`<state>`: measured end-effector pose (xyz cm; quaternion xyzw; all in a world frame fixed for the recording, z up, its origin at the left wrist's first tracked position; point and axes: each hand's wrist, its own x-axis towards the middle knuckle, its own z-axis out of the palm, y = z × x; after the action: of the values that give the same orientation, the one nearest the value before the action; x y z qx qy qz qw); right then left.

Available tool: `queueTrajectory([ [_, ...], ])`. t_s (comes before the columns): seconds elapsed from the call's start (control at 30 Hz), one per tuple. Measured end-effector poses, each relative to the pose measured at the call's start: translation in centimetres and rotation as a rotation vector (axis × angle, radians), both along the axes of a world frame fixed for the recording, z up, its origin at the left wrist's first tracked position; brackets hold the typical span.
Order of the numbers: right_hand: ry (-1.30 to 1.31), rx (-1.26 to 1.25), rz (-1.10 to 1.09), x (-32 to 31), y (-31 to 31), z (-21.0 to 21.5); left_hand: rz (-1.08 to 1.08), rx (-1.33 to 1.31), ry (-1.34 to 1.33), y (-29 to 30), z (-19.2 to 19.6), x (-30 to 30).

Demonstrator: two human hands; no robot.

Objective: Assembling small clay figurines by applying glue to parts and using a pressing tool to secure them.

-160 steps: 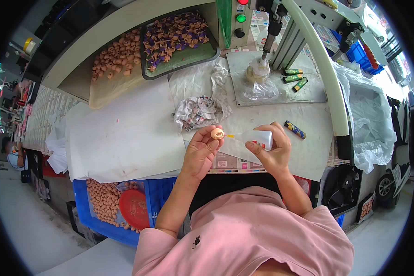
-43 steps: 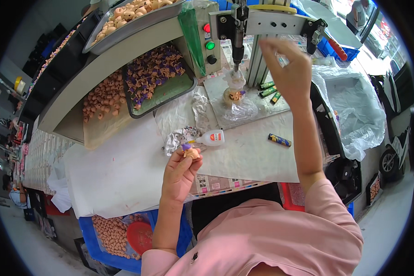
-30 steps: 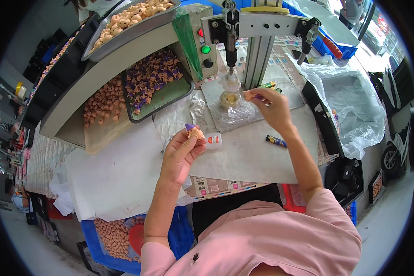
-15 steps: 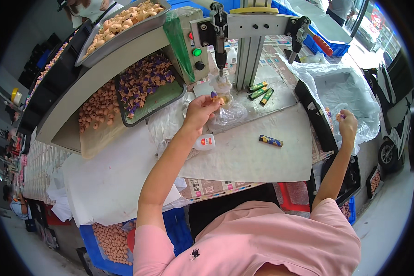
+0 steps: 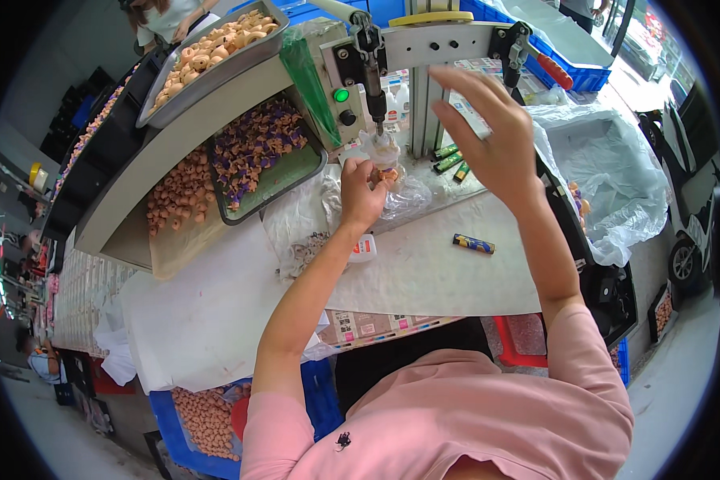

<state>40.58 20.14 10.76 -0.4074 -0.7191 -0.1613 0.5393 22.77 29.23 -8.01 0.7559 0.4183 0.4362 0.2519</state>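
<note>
My left hand (image 5: pixel 362 194) pinches a small peach-and-purple molded piece (image 5: pixel 388 175). It sits right under the pointed tip of a hand press (image 5: pixel 378 112), at the plastic-wrapped fixture (image 5: pixel 382 150). Whether the piece touches the fixture I cannot tell. My right hand (image 5: pixel 494 138) is raised in front of the press's upright, fingers stretched out and spread, with nothing in it. Beyond its fingertips, up and to the right, is the red-handled clamp lever (image 5: pixel 554 72). Crumpled clear plastic (image 5: pixel 408 198) lies beside my left hand.
A dark tray (image 5: pixel 292 172) of purple-and-peach pieces stands left, beside loose peach pieces (image 5: pixel 180 196). Above is a metal tray (image 5: pixel 216 52) of peach parts. Right stands a box lined with a plastic bag (image 5: pixel 608 160). A lighter-like tube (image 5: pixel 474 244) and white bottle (image 5: pixel 364 248) lie on the table.
My right hand has left the bag-lined box, moving up and left toward the press; the small piece it held is gone. My left hand has brought its piece down and closer to the fixture.
</note>
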Motion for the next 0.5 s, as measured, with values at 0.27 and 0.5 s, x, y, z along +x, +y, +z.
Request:
queueTrajectory([
  [0.27,0.364,-0.515,0.013,-6.3,5.0,11.3,-0.014,-0.003,-0.017,-1.2,1.5,-0.5],
  [0.5,-0.114,-0.112,0.565,-2.7,0.0,6.4,0.146,0.143,-0.256,-6.6,7.1,-4.5],
])
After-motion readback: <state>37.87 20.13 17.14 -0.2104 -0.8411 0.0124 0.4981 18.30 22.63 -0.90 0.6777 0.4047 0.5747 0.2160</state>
